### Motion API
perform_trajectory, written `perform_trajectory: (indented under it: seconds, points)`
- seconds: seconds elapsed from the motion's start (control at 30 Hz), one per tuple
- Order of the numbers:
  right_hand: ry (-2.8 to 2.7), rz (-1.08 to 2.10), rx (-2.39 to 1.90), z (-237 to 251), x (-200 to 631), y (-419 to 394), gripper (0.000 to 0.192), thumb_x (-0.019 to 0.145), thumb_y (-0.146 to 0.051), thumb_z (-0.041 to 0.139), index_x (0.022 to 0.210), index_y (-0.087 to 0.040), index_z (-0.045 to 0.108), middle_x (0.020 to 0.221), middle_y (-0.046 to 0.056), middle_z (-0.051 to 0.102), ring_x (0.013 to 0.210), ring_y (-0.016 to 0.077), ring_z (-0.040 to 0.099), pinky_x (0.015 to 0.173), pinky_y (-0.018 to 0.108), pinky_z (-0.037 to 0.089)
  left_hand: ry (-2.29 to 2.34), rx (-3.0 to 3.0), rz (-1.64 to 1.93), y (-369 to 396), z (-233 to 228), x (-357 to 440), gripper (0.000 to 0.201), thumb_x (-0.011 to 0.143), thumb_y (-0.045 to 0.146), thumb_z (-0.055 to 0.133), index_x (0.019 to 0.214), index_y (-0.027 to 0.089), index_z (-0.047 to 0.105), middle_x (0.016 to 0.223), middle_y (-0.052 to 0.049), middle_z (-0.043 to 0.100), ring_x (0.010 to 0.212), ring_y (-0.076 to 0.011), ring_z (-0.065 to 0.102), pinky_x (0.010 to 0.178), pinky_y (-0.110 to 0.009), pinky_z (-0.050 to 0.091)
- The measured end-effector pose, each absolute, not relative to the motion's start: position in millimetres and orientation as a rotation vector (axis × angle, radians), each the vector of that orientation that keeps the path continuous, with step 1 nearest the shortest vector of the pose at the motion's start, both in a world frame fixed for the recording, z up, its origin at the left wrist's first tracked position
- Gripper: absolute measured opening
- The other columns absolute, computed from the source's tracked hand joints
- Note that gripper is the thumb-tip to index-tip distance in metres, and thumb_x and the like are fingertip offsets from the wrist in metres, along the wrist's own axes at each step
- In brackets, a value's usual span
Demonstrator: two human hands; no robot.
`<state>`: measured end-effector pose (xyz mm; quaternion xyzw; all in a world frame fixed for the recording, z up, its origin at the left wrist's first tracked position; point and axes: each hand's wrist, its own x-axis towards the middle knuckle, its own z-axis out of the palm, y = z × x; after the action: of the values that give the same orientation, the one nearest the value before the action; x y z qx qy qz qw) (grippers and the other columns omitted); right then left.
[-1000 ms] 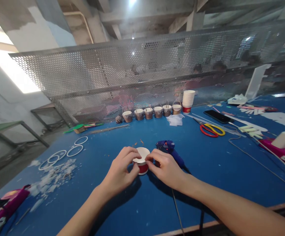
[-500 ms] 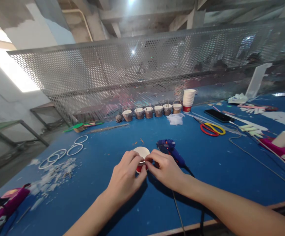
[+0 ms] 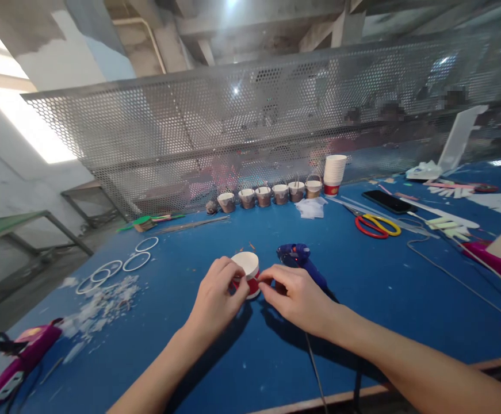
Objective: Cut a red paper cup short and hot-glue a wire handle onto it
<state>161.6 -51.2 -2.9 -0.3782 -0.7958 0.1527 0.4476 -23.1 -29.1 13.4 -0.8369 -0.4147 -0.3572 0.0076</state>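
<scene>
- Left hand (image 3: pixel 217 296): fingers curled around the left side of a small red-and-white paper cup (image 3: pixel 247 270), pinching it at the wall.
- Right hand (image 3: pixel 292 296): fingertips pinched on the cup's right side, near its red band.
- The cup sits on the blue desk (image 3: pixel 190 339), between both hands, white face turned up.
- Blue glue gun (image 3: pixel 298 261): lying just beyond the right hand, cord trailing toward the near edge.
- White rings (image 3: pixel 121 264) and white scraps (image 3: pixel 99 299): left of the hands.
- Row of brown cups (image 3: pixel 271 195) and a stack of cups (image 3: pixel 334 174): along the perforated screen.
- Scissors (image 3: pixel 375 224) and a phone (image 3: pixel 390 201): far right.
</scene>
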Motion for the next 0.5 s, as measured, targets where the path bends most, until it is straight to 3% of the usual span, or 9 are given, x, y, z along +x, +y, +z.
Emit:
perform_trajectory:
  seconds: [0.17,0.3,0.4,0.5]
  points:
    - [-1.991,0.023,-0.913,19,181,-51,0.021,0.094,-0.026,0.049,0.087,-0.017,0.067,0.083,0.008,0.072,0.073,0.0179,0.065,0.069,0.028,0.046,-1.467,-2.625,-1.255,-24,19,-27,0.012,0.079,0.018,0.050,0.068,0.020,0.054,0.071,-0.001,0.057,0.066,-0.0139,0.054,0.061,-0.025,0.045]
    - [-1.785,-0.077,-1.288,43,227,-34,0.018,0.087,-0.022,0.051,0.079,-0.019,0.067,0.075,0.005,0.070,0.067,0.0183,0.063,0.065,0.029,0.044,-1.520,-2.606,-1.399,-22,20,-26,0.009,0.075,0.019,0.050,0.067,0.020,0.054,0.070,0.000,0.057,0.062,-0.0125,0.053,0.058,-0.024,0.044]
    - [-1.933,0.229,-1.626,55,260,-22,0.010,0.076,-0.021,0.060,0.078,-0.021,0.070,0.076,0.005,0.072,0.067,0.0205,0.064,0.061,0.029,0.044,-1.521,-2.594,-1.476,-21,21,-26,0.008,0.074,0.020,0.049,0.068,0.021,0.054,0.071,0.001,0.058,0.063,-0.0122,0.054,0.059,-0.024,0.045]
    - [-2.217,0.563,-1.642,53,271,-15,0.017,0.070,-0.033,0.071,0.079,-0.019,0.072,0.083,0.007,0.073,0.071,0.0221,0.066,0.059,0.028,0.045,-1.516,-2.569,-1.524,-20,22,-25,0.008,0.075,0.022,0.051,0.069,0.020,0.055,0.071,0.001,0.058,0.063,-0.0122,0.054,0.060,-0.024,0.046]
